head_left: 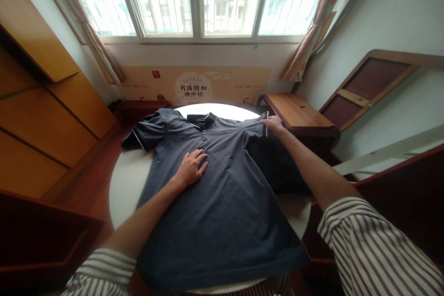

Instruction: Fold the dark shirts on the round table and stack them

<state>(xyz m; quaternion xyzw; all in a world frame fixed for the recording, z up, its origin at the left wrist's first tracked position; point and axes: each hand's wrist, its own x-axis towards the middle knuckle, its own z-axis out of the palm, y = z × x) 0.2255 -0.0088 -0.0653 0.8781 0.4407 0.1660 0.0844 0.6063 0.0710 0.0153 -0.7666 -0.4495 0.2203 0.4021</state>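
A dark grey-blue polo shirt (222, 203) lies spread front side up over a round white table (126, 185), its collar toward the window and its hem toward me. My left hand (191, 166) rests flat on the chest, just below the button placket, with the fingers extended. At the far right, my right hand (272, 125) pinches the white-trimmed edge of one sleeve. The opposite sleeve (147, 132) hangs past the table's left edge. Beneath the right sleeve lies dark cloth (279, 162); whether it belongs to the shirt I cannot tell.
Beyond the table stands a wooden desk (298, 108) at the right. A printed banner (222, 83) lines the wall under the barred window. Yellow-brown cabinets (45, 129) fill the left side. Dark wooden furniture (41, 240) borders the table at the near left.
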